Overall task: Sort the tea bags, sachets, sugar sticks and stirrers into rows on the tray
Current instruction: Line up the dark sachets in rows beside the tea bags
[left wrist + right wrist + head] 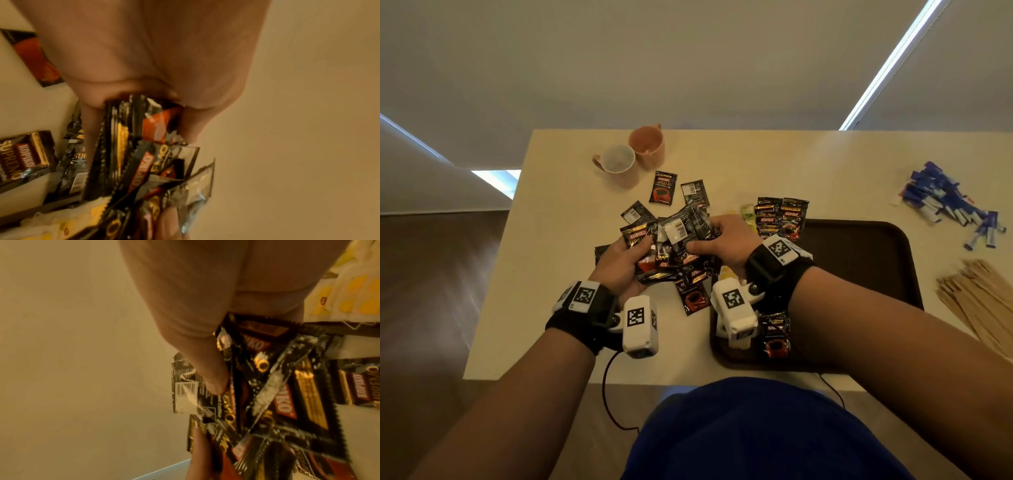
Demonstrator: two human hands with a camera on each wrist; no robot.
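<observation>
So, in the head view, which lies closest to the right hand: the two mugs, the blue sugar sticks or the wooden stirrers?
From the right hand:
1. Mugs, at the table's far side, left.
2. Wooden stirrers, far right, near edge.
3. Blue sugar sticks, far right; too close to the stirrers to rank surely.

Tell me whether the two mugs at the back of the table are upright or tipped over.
Upright: the white-lined mug and the orange mug both stand on their bases, mouths facing up, and look empty.
</observation>
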